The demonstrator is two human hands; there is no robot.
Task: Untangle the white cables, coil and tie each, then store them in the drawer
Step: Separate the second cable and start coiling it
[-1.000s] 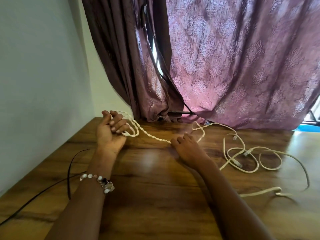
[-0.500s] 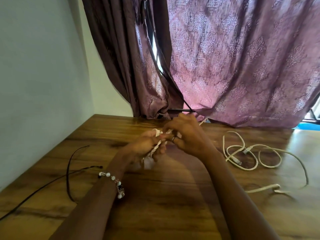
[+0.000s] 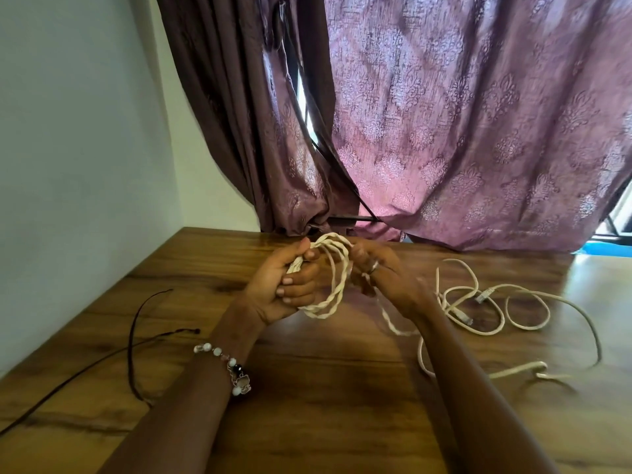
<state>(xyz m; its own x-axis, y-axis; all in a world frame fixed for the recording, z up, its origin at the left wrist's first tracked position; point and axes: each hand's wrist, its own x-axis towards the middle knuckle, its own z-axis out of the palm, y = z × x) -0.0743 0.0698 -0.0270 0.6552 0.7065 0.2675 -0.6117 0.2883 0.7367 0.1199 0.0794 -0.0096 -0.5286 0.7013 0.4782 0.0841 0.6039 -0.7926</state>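
- Our left hand (image 3: 280, 289) now grips several loops of twisted white cable (image 3: 330, 285); a second ago it held few.
- Our right hand (image 3: 383, 271), beside that coil, pinches the next loop, so coiling progresses.

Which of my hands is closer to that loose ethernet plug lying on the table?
Right. Your right hand is just left of the ethernet plug, with loose cable between them. Your left hand is farther left, gripping the twisted cable coil.
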